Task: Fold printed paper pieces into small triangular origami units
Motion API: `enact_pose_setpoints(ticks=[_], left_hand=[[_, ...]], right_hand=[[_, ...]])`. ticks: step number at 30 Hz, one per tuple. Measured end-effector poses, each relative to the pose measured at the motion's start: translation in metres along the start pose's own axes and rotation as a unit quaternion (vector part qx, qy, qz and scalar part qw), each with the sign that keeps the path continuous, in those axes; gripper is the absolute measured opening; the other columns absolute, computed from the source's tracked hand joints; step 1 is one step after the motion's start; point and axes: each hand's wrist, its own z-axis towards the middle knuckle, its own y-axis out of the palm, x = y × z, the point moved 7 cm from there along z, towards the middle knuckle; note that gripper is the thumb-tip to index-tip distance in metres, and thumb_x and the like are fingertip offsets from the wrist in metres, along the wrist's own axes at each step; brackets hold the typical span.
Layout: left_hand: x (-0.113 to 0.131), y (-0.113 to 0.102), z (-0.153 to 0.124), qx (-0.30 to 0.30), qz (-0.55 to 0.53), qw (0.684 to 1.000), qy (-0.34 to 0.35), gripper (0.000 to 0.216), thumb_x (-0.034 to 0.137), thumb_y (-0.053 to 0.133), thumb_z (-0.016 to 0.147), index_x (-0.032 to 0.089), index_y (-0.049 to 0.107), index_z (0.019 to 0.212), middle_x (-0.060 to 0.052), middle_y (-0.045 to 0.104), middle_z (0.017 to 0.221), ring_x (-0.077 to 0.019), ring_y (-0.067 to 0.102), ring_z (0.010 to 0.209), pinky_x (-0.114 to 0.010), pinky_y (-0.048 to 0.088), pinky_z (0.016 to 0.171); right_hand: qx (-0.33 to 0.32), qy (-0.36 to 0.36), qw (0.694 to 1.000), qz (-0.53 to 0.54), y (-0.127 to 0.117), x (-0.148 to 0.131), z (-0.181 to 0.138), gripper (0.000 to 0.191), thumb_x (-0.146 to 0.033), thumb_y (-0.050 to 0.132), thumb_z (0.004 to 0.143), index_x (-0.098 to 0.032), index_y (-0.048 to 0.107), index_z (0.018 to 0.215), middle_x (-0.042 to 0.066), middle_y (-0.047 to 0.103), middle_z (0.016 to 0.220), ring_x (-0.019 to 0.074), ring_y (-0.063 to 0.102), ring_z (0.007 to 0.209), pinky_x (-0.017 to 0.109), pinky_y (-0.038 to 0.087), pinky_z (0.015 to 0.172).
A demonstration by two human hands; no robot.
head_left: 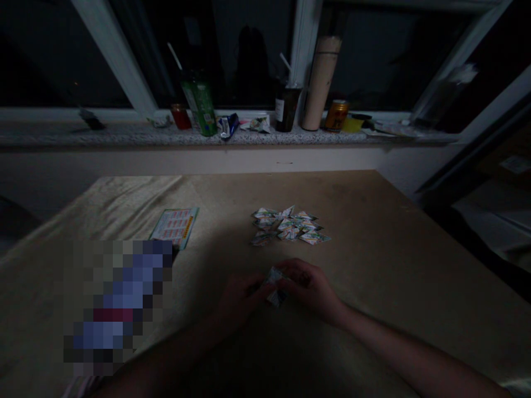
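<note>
Between my two hands is a small folded piece of printed paper (276,297), low over the near middle of the table. My left hand (244,293) pinches it from the left, and my right hand (311,284) grips its right side with bent fingers. Dim light hides the exact fold and some of the fingertips. Just beyond my hands, several folded paper pieces (288,226) with pointed ends lie in loose rows on the table. They carry colourful print on white.
The brown table (373,249) reaches to the wall. A printed card sheet (174,224) lies at left, beside a blurred-out patch. On the windowsill (249,137) stand a green bottle (203,108), a dark cup (287,110), a tall pinkish flask (321,83) and an orange can (337,115).
</note>
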Motion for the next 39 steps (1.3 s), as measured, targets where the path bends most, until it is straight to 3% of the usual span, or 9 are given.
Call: enact_pose_setpoints(ticks=[16, 20, 29, 35, 39], left_hand=[[0.001, 0.002, 0.003, -0.003, -0.030, 0.999, -0.017, 0.038, 0.043, 0.047, 0.083, 0.013, 0.064, 0.066, 0.001, 0.058, 0.055, -0.0118, 0.050, 0.051, -0.019, 0.034, 0.048], [0.005, 0.005, 0.002, -0.033, -0.054, 0.998, 0.005, 0.039, 0.042, 0.043, 0.086, 0.013, 0.066, 0.075, 0.000, 0.063, 0.063, -0.0126, 0.054, 0.055, -0.018, 0.036, 0.051], [0.006, 0.004, 0.001, -0.039, -0.085, 0.996, -0.005, 0.049, 0.042, 0.035, 0.089, 0.015, 0.065, 0.062, 0.000, 0.063, 0.055, -0.0123, 0.056, 0.052, -0.018, 0.040, 0.055], [0.003, 0.009, 0.001, -0.062, -0.077, 0.995, -0.008, 0.050, 0.044, 0.036, 0.089, 0.015, 0.065, 0.062, 0.000, 0.061, 0.051, -0.0121, 0.055, 0.049, -0.018, 0.038, 0.051], [0.004, 0.012, 0.000, -0.082, -0.058, 0.995, 0.022, 0.046, 0.043, 0.040, 0.087, 0.014, 0.065, 0.062, 0.001, 0.062, 0.054, -0.0115, 0.054, 0.050, -0.017, 0.037, 0.050]], right_hand=[[-0.011, -0.003, 0.997, -0.074, -0.001, 0.005, 0.003, 0.037, -0.048, 0.054, 0.080, -0.015, 0.053, 0.062, -0.003, 0.047, 0.055, 0.0082, 0.041, 0.050, 0.019, 0.032, 0.044], [-0.009, 0.003, 0.999, -0.051, -0.002, 0.005, 0.004, 0.038, -0.050, 0.054, 0.079, -0.015, 0.054, 0.063, -0.002, 0.050, 0.056, 0.0088, 0.043, 0.050, 0.020, 0.033, 0.045], [-0.027, 0.010, 0.999, -0.018, 0.001, 0.006, 0.004, 0.037, -0.050, 0.053, 0.079, -0.015, 0.057, 0.072, -0.001, 0.052, 0.061, 0.0096, 0.046, 0.054, 0.020, 0.037, 0.049], [-0.098, 0.001, 0.993, -0.064, 0.010, 0.006, 0.001, 0.034, -0.047, 0.054, 0.080, -0.014, 0.057, 0.070, -0.002, 0.050, 0.061, 0.0087, 0.044, 0.054, 0.018, 0.034, 0.047], [-0.099, 0.030, 0.994, -0.030, 0.010, 0.008, 0.000, 0.038, -0.050, 0.051, 0.081, -0.014, 0.056, 0.070, -0.003, 0.047, 0.057, 0.0077, 0.039, 0.049, 0.019, 0.031, 0.045]])
